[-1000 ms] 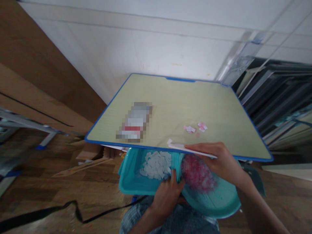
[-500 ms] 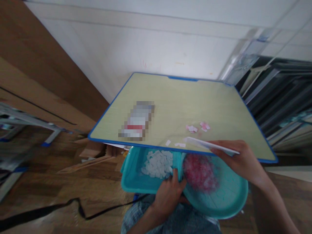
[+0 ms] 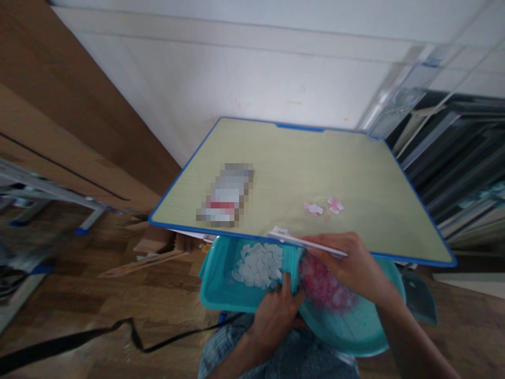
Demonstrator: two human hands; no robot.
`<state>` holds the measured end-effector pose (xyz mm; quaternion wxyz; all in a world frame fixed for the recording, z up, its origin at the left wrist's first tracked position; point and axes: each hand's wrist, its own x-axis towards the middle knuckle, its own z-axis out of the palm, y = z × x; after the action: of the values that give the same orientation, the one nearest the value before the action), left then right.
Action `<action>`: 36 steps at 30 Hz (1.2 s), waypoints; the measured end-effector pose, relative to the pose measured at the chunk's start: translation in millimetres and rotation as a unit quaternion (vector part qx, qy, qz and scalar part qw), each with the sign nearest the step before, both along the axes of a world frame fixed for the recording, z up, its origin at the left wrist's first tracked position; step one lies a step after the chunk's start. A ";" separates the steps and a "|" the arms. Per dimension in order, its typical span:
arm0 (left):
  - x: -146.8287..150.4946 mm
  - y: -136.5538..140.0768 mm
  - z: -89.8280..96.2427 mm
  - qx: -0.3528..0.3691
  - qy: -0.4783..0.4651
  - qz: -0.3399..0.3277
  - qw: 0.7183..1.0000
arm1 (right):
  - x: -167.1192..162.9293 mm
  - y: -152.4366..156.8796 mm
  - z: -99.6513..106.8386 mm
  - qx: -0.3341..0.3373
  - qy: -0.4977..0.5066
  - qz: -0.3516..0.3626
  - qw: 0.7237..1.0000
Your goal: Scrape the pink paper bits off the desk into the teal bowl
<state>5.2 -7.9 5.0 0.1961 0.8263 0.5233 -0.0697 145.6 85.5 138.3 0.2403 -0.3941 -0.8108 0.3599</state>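
Note:
My right hand pinches a thin white flat strip, seen almost edge-on, at the front edge of the yellow-green board. Small white paper pieces lie just behind the strip. Two small clusters of pink and white pieces rest farther back on the board. Below, my left hand grips the adjoining rims of a teal rectangular basin and a teal round basin. White square pieces fill part of the rectangular one; a fuzzy pink heap sits in the round one.
A phone-like item, blurred out, lies on the board's left. Brown cardboard and a metal stand are at left. Dark flat panels lean at right. A black strap crosses in front on the wooden floor.
My right hand has swept the white strip left along the board's front edge, and the loose white pieces there are now bunched by it. My left hand keeps its hold on the basins.

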 end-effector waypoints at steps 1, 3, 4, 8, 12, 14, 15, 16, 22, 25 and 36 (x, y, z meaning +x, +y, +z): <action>0.0 0.2 -0.1 0.002 -0.001 0.001 1.000 | -2.6 -0.2 0.5 -0.001 0.005 0.005 1.000; 0.1 0.6 -0.2 0.003 -0.001 0.001 1.000 | -3.1 -0.2 1.8 0.010 0.013 0.006 1.000; 0.2 0.8 -0.1 0.002 0.000 0.001 1.000 | -0.9 0.1 2.7 0.022 0.014 -0.003 1.000; 0.6 0.8 0.8 0.006 -0.005 0.001 1.000 | 17.9 2.5 5.0 0.080 -0.015 -0.077 0.994; 1.0 -0.2 1.3 0.015 -0.015 0.003 1.000 | 30.0 3.2 2.0 0.077 -0.039 -0.095 0.992; 1.0 -0.6 1.4 0.016 -0.016 0.006 1.000 | 30.4 2.2 -1.0 0.073 -0.038 -0.093 0.992; 1.0 -0.6 1.6 0.017 -0.016 0.006 1.000 | 29.9 1.7 -2.5 0.072 -0.037 -0.092 0.992; 1.0 -0.6 1.9 0.017 -0.016 0.005 1.000 | 29.3 1.1 -3.9 0.071 -0.036 -0.092 0.993; 0.5 1.4 4.7 0.001 -0.008 -0.004 1.000 | 26.2 -2.4 -8.1 0.057 -0.025 -0.078 0.995; 0.7 2.3 5.5 -0.013 0.004 -0.009 1.000 | 23.1 -4.0 -9.0 0.050 -0.021 -0.073 0.996; 0.3 3.8 3.5 -0.009 -0.008 -0.007 1.000 | 14.9 0.6 -5.1 0.068 -0.006 -0.062 0.996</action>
<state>5.5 -4.1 8.5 0.2075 0.8289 0.5149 -0.0691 160.5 86.1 133.2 0.2836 -0.4285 -0.8088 0.2858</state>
